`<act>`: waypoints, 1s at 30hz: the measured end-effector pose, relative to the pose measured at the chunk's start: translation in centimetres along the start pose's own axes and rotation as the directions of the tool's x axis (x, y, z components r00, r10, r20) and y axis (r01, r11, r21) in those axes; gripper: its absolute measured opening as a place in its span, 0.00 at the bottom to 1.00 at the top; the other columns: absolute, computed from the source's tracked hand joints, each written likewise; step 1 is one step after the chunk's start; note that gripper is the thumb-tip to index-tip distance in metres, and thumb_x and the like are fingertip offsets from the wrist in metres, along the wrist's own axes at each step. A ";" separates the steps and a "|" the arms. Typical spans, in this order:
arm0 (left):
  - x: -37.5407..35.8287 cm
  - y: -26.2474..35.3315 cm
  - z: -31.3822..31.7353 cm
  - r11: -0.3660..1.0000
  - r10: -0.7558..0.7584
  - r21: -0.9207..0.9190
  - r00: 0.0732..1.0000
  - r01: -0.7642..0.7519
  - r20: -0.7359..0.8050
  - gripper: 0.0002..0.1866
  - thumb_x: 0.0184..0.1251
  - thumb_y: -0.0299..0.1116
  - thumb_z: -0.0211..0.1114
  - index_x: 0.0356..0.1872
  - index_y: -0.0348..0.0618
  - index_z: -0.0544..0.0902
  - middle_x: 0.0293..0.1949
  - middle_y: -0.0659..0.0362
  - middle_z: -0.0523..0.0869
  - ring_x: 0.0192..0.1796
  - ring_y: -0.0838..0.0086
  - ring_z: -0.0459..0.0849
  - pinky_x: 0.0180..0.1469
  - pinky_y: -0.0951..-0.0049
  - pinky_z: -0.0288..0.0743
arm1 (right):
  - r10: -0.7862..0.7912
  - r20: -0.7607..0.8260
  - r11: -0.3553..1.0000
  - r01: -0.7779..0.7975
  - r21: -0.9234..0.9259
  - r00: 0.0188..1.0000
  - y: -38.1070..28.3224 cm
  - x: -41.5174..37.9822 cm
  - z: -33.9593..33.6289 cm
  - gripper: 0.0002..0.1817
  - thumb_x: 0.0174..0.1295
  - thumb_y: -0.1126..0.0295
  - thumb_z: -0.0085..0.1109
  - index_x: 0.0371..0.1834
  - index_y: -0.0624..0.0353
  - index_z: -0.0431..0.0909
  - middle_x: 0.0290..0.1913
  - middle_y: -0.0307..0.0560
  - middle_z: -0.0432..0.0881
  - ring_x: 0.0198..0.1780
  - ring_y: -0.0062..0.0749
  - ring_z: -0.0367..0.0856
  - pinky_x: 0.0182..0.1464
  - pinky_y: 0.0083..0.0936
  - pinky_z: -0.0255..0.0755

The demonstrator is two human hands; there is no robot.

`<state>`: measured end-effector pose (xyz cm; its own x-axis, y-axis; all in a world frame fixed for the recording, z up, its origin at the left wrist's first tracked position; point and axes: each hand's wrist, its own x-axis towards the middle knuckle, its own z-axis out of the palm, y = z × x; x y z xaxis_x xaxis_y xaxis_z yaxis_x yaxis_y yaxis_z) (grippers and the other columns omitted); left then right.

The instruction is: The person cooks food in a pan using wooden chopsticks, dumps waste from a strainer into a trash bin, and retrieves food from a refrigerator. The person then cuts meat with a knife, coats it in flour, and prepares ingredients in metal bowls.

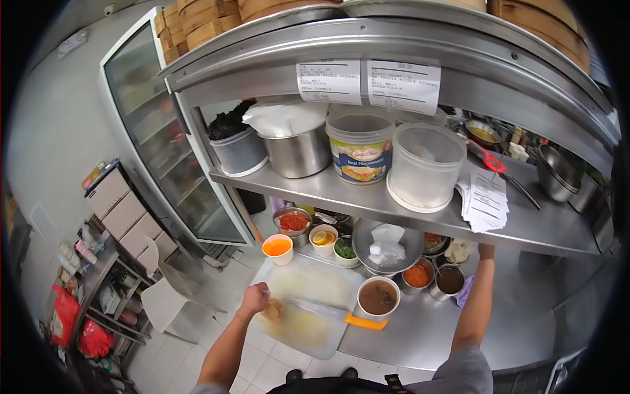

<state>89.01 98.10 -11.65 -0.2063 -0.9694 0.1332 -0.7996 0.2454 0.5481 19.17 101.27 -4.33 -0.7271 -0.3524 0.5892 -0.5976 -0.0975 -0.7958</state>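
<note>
My left hand [256, 297] is closed at the left side of the white cutting board [302, 279], just above a small brownish piece of food [272, 310]; whatever it holds is too small to make out. A knife with a yellow handle [365, 322] lies across the board, its blade pointing left. To the right of the handle stands a white cup of brown liquid [378, 297]. My right arm reaches forward under the steel shelf, and my right hand [485, 250] is mostly hidden by the shelf edge, near a purple cloth [465, 291].
Behind the board stand a cup of orange liquid [277, 249], a bowl of red shreds [293, 221] and a metal bowl with plastic bags [388, 246]. The steel shelf [295, 188] overhead bears tubs, a pot and receipts [484, 199]. A white chair [167, 299] is at left.
</note>
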 end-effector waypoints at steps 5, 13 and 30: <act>-0.3 0.0 -2.1 0.994 0.106 0.019 0.994 -0.106 0.009 0.05 0.51 0.26 0.57 0.29 0.40 0.79 0.23 0.42 0.79 0.30 0.46 0.79 0.32 0.55 0.73 | 0.471 -0.052 0.882 -0.470 0.021 0.881 -3.5 -12.4 -15.6 0.09 0.51 0.81 0.51 0.36 0.63 0.67 0.32 0.44 0.72 0.32 0.25 0.73 0.27 0.25 0.70; 4.9 2.0 -5.4 0.938 0.345 0.022 0.937 -0.346 0.045 0.04 0.51 0.27 0.59 0.27 0.39 0.78 0.24 0.42 0.79 0.31 0.46 0.79 0.33 0.54 0.72 | 0.713 -0.176 0.691 -0.723 0.007 0.679 -4.9 -34.5 -20.9 0.08 0.50 0.80 0.51 0.33 0.65 0.64 0.31 0.49 0.71 0.24 0.33 0.74 0.23 0.33 0.78; 5.0 0.7 -8.2 0.926 0.337 0.025 0.858 -0.376 0.388 0.06 0.51 0.30 0.61 0.29 0.42 0.83 0.30 0.49 0.84 0.37 0.56 0.82 0.40 0.60 0.75 | 0.072 0.764 0.584 0.594 -0.553 0.642 -16.1 -44.6 6.6 0.31 0.41 0.80 0.55 0.56 0.64 0.67 0.52 0.58 0.73 0.57 0.53 0.67 0.61 0.47 0.58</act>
<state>92.06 93.33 -3.86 -0.6655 -0.7461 -0.0219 -0.6776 0.5916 0.4369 63.45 112.40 -18.75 -0.2511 -0.9439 0.2144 -0.9678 0.2489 -0.0378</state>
